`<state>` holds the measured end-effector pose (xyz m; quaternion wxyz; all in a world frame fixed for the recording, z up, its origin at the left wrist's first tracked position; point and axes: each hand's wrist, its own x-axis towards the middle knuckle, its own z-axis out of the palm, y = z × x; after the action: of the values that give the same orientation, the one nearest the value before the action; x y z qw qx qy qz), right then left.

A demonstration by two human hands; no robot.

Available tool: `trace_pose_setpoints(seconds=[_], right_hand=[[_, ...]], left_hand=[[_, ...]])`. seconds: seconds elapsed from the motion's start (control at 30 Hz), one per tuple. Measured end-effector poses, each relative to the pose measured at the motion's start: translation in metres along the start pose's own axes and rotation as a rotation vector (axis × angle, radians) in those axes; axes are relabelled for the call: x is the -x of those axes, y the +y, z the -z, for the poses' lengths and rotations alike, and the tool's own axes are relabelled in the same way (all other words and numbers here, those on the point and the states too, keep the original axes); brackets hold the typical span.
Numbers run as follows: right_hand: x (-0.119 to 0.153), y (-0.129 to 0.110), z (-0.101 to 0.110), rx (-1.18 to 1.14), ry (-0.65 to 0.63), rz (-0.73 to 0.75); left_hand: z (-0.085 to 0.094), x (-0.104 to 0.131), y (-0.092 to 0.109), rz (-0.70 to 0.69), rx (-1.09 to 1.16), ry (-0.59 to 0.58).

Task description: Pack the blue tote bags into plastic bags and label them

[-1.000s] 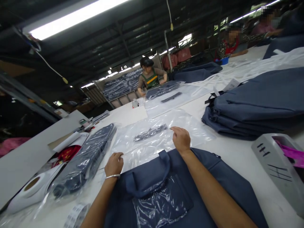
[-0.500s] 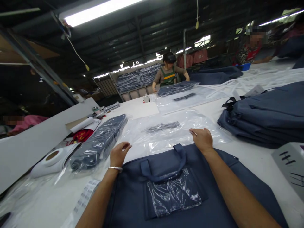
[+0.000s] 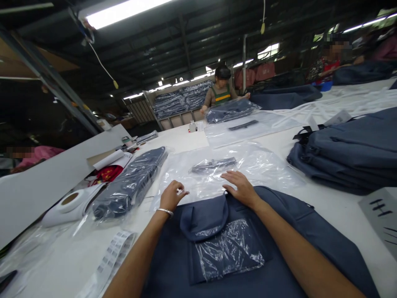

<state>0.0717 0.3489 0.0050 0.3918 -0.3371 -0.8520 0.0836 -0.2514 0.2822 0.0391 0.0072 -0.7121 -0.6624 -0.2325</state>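
A large navy fabric bag [image 3: 173, 256] lies flat before me, its strap handle [image 3: 203, 236] drooping over a front patch wrapped in clear film [image 3: 229, 252]. At the bag's upper left corner is my left hand [image 3: 172, 196], a bracelet on its wrist. Its fingers are loosely curled, with a gap to the thumb and nothing visible in them. My right hand [image 3: 242, 188] hovers at the top edge beside the handle, fingers stretched and thumb apart. Just beyond both hands spreads a clear plastic bag [image 3: 257, 165] with a dark strip-like bundle [image 3: 214, 164] on or inside it.
To the left lies a navy item in clear plastic [image 3: 130, 182], beside a white roll [image 3: 72, 203] and a label strip [image 3: 108, 256]. Stacked navy bags [image 3: 350, 149] and a marked box [image 3: 381, 215] stand right. Across the table a co-worker [image 3: 221, 91] handles a plastic-wrapped item [image 3: 232, 109].
My left hand has shifted slightly right; my right hand has moved left and its fingers have spread. The handle's loop has slid left and narrowed. Across the table, the co-worker's plastic-wrapped item has changed shape.
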Motion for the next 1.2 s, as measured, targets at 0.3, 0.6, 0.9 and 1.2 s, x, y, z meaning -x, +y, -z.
trace_pose_setpoints(seconds=[0.3, 0.6, 0.9, 1.2], right_hand=[[-0.002, 0.005, -0.009, 0.001, -0.121, -0.208], [-0.012, -0.041, -0.024, -0.661, -0.329, -0.36], [-0.017, -0.052, -0.039, -0.91, -0.269, -0.665], [-0.015, -0.053, -0.043, -0.762, -0.355, -0.732]], left_hand=[[-0.005, -0.01, 0.015, -0.099, 0.136, -0.204], [-0.008, -0.025, 0.041, -0.026, 0.265, -0.241], [-0.014, -0.027, 0.079, -0.046, 0.395, -0.244], [0.032, -0.076, 0.043, 0.296, 0.512, 0.318]])
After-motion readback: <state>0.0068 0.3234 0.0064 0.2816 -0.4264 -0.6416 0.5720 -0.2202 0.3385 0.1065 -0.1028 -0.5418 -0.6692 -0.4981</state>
